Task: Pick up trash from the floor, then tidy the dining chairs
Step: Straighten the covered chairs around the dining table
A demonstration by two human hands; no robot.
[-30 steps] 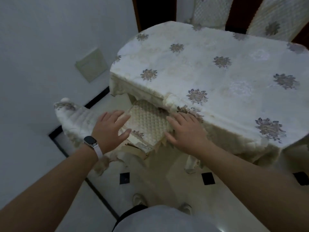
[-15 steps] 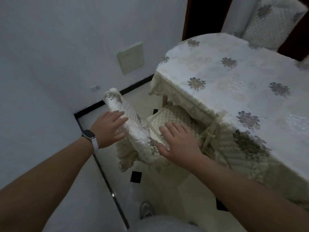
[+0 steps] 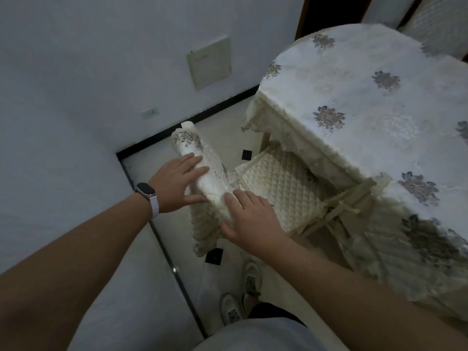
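**Dining chair** (image 3: pixel 281 191). Cream quilted cover with a diamond stitch. The seat is partly tucked under the hanging edge of the bench, and ties hang loose at its right corner. The chair back (image 3: pixel 192 145) is on the wall side and nearest the person. Its padded top rail carries a grey-brown flower print.

**Left hand** (image 3: pixel 174 183). Laid flat on the top rail. The fingers (image 3: pixel 196 162) are straight and slightly spread, and the thumb reaches along the near face of the rail. They hold nothing.

**Right hand** (image 3: pixel 250 220). Resting on the near end of the same rail. The fingers (image 3: pixel 234 201) are straight and close together, and they press on the padding without curling round it.

**Wristband** (image 3: pixel 148 193). Worn on the left wrist: a dark oblong face on a pale strap. The screen is dark.

**Bench** (image 3: pixel 374 72). Rounded end, draped in a white cloth with repeated grey flower motifs and a lace hem.

**Wall panel** (image 3: pixel 210 63). A beige square plate set into the white wall. It has a faint line of marking near its top, too small to read.

**Socket** (image 3: pixel 150 113). A small white plate low on the wall. Its markings cannot be read.

**Floor** (image 3: pixel 228 127). Cream tile with small black diamond insets and a black skirting line.

**Shoes** (image 3: pixel 240 297). A pale pair, directly below the chair back.

**Second chair** (image 3: pixel 438 26). Quilted back, beyond the far end of the bench.
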